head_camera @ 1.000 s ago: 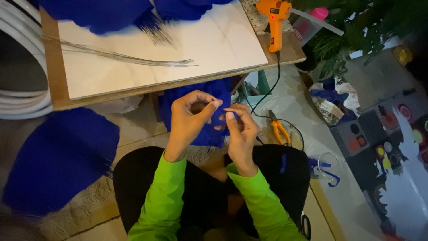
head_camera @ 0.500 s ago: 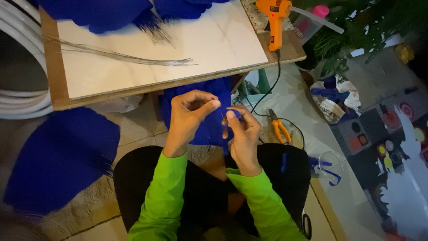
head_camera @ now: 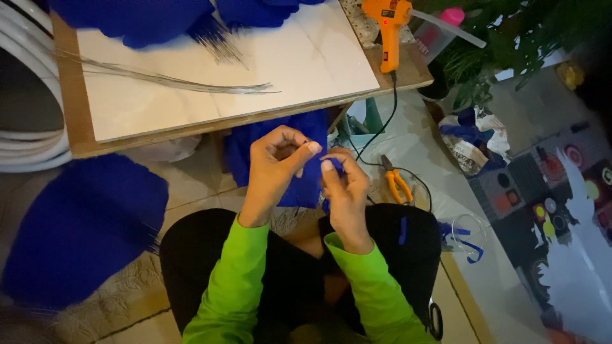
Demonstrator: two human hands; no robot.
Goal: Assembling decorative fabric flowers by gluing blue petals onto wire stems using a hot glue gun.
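Left hand (head_camera: 275, 167) and right hand (head_camera: 344, 185) meet above the lap, just below the board's (head_camera: 76, 127) front edge; thumbs almost touching. Left fingers curled in, thumb tip pressed toward the forefinger; what they pinch is too small to tell. Right fingers closed on a small blue scrap (head_camera: 336, 167), which shows between thumb and knuckles, at 3 o'clock from the left thumb.

Open room: narrow gap between hands and board edge at 12 o'clock; freer space at 9 o'clock over pale floor, until the large blue sheet (head_camera: 83, 229); at 3 o'clock, pliers (head_camera: 396, 183) with orange grips lie near, a black cord (head_camera: 382, 127) looping round them.

Board: brown rim, smooth white glossy top, straight edges, tilted in view. On it at 11 o'clock, a bundle of thin wires (head_camera: 166, 80), shiny, fanning long and flat; blue material (head_camera: 140, 19) at its far edge, soft and matte. At 1 o'clock, an orange glue gun (head_camera: 386, 25) stands at the board's corner, cord dropping over the edge.

More blue cloth (head_camera: 245, 159) hangs under the board behind the hands. Sleeves bright green, ribbed cuffs; lap black.
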